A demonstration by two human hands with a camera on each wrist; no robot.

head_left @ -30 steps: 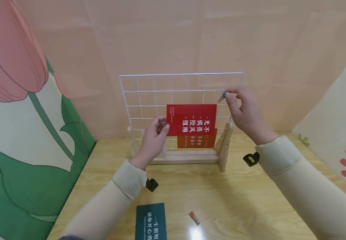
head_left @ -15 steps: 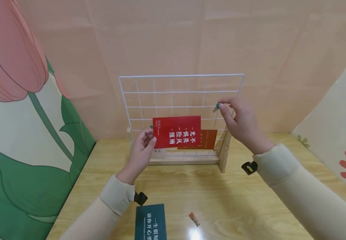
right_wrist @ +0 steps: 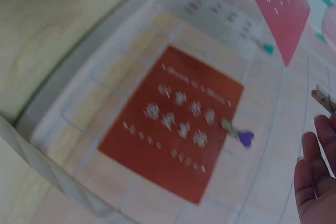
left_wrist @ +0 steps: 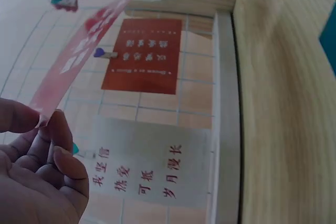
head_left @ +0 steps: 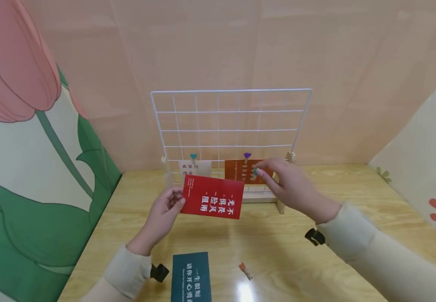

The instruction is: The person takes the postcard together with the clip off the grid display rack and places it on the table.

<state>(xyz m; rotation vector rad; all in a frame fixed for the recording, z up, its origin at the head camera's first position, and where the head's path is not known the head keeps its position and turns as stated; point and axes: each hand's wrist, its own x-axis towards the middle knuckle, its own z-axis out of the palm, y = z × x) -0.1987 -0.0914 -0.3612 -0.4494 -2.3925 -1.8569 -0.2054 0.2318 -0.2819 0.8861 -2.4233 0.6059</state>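
At the right edge, the right hand (right_wrist: 320,182) is cut off by the frame; a wooden clip (right_wrist: 322,99) is held at its fingertips; an orange-red card (right_wrist: 173,106), printed with white lettering, is fastened to a pale wire grid (right_wrist: 80,127) by a purple heart clip (right_wrist: 239,133); beyond it, a whitish card (right_wrist: 210,22) is seen, with a green-topped clip (right_wrist: 266,48) at its edge; at the upper right, a red card (right_wrist: 283,22) is cropped by the frame; at the upper left, the worktop (right_wrist: 58,19) is blurred.
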